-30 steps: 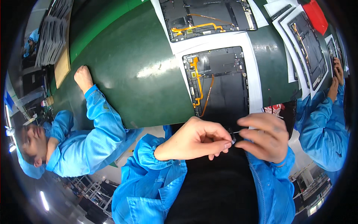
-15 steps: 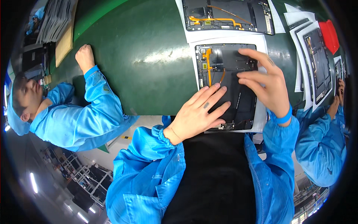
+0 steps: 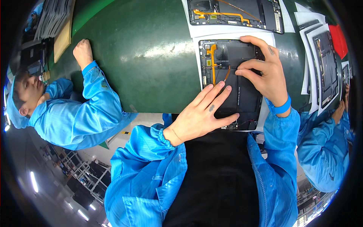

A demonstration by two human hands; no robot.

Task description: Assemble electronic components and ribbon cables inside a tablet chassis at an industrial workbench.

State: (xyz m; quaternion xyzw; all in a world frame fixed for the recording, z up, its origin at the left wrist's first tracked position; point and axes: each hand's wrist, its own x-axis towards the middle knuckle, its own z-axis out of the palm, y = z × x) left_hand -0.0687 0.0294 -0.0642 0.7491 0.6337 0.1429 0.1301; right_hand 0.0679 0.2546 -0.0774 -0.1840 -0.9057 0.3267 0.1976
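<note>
An opened black tablet housing [image 3: 247, 99] lies on a white sheet in front of me, with an orange flex cable [image 3: 214, 60] along its left side and a thin brown cable [image 3: 228, 72] near its middle. My left hand [image 3: 200, 108] rests over the lower left of the housing, palm down with fingers spread, its fingertips by the lower ends of the cables. Above the upper right part is my right hand [image 3: 266, 72]. Its index finger reaches to the housing's top edge, while the thumb and another finger pinch together; anything between them is too small to make out.
Beyond it lies another opened tablet housing [image 3: 234, 19] on white paper. More housings [image 3: 326, 68] and sheets are layered at the right, beside a red item [image 3: 337, 41]. A co-worker's fist [image 3: 82, 53] rests on the green table [image 3: 151, 75] at left, near stacked dark sheets [image 3: 55, 22].
My right index finger has stretched to the housing's top edge, and the thumb and another finger have closed together. My left hand stays nearly in place, its thumb and fingers slightly more spread.
</note>
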